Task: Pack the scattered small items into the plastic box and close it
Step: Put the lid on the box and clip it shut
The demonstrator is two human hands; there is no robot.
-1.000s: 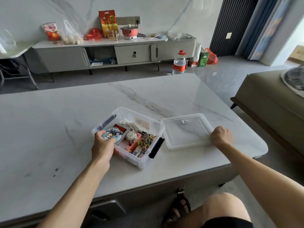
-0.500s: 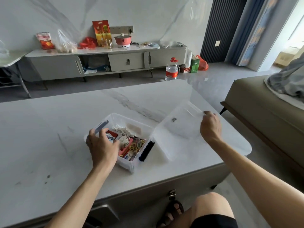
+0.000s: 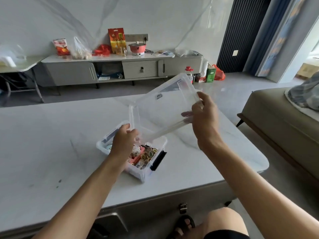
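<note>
Lifting the lid [image 3: 160,107] is what has changed: a second ago it lay flat on the table [image 3: 51,152] just right of the box [image 3: 138,173], with our right hand [image 3: 203,116] resting at its edge and our left hand [image 3: 123,144] on the box rim. Now the lid hangs tilted in the air at the centre of the frame, above and slightly right of the box. Our right hand grasps its right edge, thumb on top and fingers seen through the clear plastic beneath. Our left hand has left the box rim and pinches the lid's lower left corner.

We take this to mean that packing is finished and closing has begun. The small items [image 3: 146,155] sit inside the open box, and we see none loose on the table.

The box stands just below the centre of the frame, near the table's front edge and turned at an angle to it. Its black latch [image 3: 158,160] hangs open on the right side. We judge the lid must be levelled and turned to match the rim before it goes down.

Bare marble stretches to the left of the box and behind it. On the right the table ends in a rounded corner, with a sofa [image 3: 276,121] beyond a strip of floor.
</note>
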